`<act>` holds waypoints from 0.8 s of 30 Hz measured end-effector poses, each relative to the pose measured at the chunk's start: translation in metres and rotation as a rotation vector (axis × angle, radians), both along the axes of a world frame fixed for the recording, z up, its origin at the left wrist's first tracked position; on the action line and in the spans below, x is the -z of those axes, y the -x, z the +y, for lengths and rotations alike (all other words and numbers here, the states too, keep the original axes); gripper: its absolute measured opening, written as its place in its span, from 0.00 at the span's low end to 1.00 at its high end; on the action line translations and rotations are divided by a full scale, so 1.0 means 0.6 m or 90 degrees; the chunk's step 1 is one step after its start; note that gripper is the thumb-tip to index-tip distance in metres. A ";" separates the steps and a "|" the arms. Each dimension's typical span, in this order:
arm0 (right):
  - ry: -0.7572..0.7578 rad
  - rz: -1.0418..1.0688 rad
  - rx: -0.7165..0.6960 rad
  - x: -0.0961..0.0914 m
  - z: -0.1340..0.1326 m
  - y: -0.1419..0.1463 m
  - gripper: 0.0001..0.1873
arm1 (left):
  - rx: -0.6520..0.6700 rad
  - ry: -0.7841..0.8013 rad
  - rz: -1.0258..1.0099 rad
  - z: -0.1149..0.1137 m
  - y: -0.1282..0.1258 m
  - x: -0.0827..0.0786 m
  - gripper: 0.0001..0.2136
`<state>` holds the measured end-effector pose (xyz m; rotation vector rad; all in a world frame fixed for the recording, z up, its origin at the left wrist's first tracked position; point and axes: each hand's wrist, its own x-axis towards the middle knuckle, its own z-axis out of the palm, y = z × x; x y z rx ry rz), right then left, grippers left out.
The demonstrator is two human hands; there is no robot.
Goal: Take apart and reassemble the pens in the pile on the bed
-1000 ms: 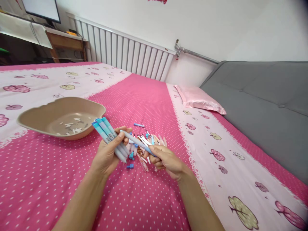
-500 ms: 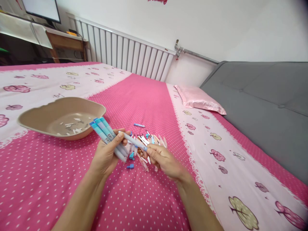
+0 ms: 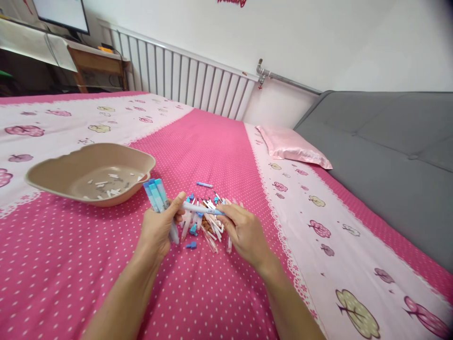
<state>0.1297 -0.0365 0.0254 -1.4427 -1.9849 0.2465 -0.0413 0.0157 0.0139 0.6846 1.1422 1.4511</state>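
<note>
My left hand (image 3: 158, 229) is closed round a bundle of blue-capped pens (image 3: 155, 193), their caps pointing up and away from me. Its thumb also touches one end of a single pen (image 3: 198, 208) lying almost level between both hands. My right hand (image 3: 243, 231) pinches the other, blue-tipped end of that pen. Directly below the hands lies a heap of loose pen parts (image 3: 208, 222) on the pink dotted bedspread (image 3: 198, 283), with small blue caps (image 3: 191, 245) at its near edge.
A tan heart-shaped bowl (image 3: 46, 170) with several small white pieces sits at the left. One blue pen part (image 3: 204, 184) lies apart behind the heap. A pink pillow (image 3: 293, 146) and a grey sofa (image 3: 396, 156) are at the right; a white radiator (image 3: 187, 82) runs along the wall.
The bundle in my left hand has swung more upright. The single pen has turned from slanted to nearly level, and my right hand has slid up and inward along it.
</note>
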 end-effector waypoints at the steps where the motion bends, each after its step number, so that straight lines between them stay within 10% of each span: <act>1: -0.007 0.007 0.005 0.000 0.001 -0.002 0.14 | 0.002 0.007 0.005 0.000 0.001 0.000 0.17; 11: -0.023 0.095 0.069 -0.009 0.002 -0.021 0.13 | 0.173 -0.093 -0.046 -0.007 0.011 -0.015 0.20; 24: -0.075 0.097 0.100 0.007 0.011 -0.023 0.09 | 0.063 -0.056 0.117 0.002 0.003 0.011 0.15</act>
